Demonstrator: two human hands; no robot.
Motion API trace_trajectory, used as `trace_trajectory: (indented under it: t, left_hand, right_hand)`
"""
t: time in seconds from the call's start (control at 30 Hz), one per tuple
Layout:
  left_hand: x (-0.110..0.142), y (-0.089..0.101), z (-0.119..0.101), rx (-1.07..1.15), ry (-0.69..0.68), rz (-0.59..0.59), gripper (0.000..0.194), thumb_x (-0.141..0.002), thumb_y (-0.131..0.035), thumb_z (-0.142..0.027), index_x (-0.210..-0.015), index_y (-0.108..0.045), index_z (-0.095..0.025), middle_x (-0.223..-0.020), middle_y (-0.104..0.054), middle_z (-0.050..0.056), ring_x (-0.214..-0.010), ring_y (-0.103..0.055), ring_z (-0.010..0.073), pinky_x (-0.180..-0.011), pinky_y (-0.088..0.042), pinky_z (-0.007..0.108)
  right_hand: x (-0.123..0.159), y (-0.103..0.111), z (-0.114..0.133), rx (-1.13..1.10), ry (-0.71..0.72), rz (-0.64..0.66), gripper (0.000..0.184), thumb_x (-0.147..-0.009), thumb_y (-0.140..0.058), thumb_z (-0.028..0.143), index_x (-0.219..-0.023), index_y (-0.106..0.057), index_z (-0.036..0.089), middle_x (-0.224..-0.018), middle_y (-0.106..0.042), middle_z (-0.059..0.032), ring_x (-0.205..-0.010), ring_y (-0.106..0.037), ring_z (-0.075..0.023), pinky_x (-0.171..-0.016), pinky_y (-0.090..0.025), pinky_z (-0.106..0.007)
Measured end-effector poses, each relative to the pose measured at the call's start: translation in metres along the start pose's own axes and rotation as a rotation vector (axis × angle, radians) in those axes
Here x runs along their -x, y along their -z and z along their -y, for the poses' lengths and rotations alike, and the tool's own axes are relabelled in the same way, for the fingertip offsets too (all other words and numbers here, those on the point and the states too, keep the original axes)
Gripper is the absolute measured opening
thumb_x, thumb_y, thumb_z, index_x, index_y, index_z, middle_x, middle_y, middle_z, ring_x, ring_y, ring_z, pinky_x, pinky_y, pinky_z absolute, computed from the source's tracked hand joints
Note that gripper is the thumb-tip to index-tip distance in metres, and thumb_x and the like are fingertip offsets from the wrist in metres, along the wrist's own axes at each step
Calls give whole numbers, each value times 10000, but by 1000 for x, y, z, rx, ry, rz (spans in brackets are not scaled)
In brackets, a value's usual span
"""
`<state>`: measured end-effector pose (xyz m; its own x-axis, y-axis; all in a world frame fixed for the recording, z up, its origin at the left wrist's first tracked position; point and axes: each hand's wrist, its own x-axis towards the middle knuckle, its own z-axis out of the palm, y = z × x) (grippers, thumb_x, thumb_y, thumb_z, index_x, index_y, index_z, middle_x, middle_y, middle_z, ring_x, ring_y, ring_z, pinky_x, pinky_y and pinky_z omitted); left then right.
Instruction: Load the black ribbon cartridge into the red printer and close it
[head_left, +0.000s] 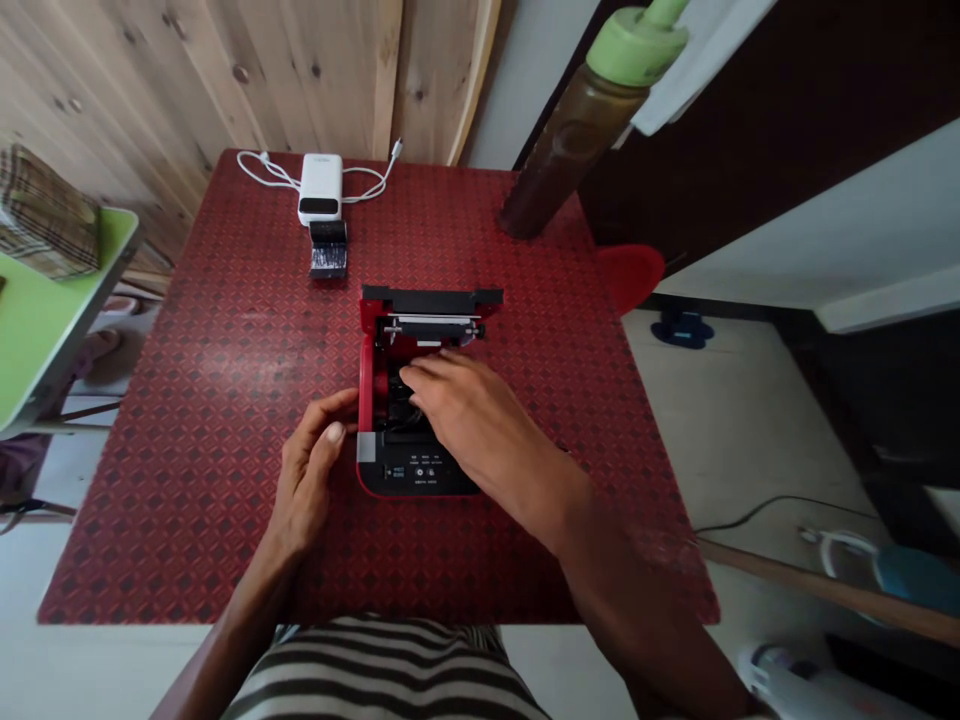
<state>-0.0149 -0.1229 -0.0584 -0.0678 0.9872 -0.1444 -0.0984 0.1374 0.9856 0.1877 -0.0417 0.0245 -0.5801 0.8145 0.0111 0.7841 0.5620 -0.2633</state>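
A small red and black printer point(409, 480), apparently a label or receipt printer, sits on the table with its lid point(435, 300) raised. A roller point(435, 330) shows on the underside of the lid. My right hand point(469, 410) reaches down into the open compartment, its fingers bent close together; what they grip, if anything, is hidden. At the printer's left side, my left hand point(315, 460) rests with its fingertips by the red wall and its thumb apart. Buttons and white markings show on the black front panel.
A patterned red table point(232, 450) bears a white power bank point(322, 185) with its cable, a small dark roll with a shiny strip point(328, 250), and a tall brown bottle with a green cap point(577, 130). A green table point(52, 310) stands left, a red stool point(634, 275) right.
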Motion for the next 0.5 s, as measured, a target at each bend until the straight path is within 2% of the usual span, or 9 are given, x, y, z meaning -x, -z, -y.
trace_trajectory:
  t: [0.1, 0.3, 0.37, 0.5]
  left_hand:
    - [0, 1, 0, -4, 30, -11, 504, -1125, -627, -608, -1444, -780, -249, -1469, -798, 119, -1320, -763, 356, -1155, -575, 510]
    - [-1, 1, -2, -27, 45, -16, 504, -1131, -628, -607, -1440, -776, -237, -1467, -794, 128, -1317, -754, 353, -1159, -555, 498]
    - [-1, 1, -3, -43, 48, -16, 516, -1124, -631, -622, -1434, -779, -238, -1457, -797, 126, -1307, -753, 353, -1156, -555, 499]
    - [-2, 1, -7, -112, 31, -23, 503, -1131, -620, -620, -1416, -791, -243, -1407, -816, 109, -1241, -759, 331, -1149, -539, 491]
  right_hand:
    - [-16, 1, 6, 66, -40, 94, 260, -1068, -609, -16, -1133, -818, 124, -1214, -861, -157, -1156, -826, -321, -978, -676, -448]
    - [-29, -10, 6, 215, -37, 51, 400, -1063, -506, -19, -1338, -767, 109, -1182, -860, -186, -969, -841, -298, -777, -642, -386]
    - [-32, -15, 5, 224, -24, 25, 439, -1040, -480, -37, -1331, -768, 121, -1151, -861, -186, -934, -834, -284, -763, -636, -377]
    - [-32, -18, 3, 233, -3, -16, 471, -1016, -494, -41, -1365, -759, 132, -1123, -861, -184, -983, -830, -285, -842, -654, -383]
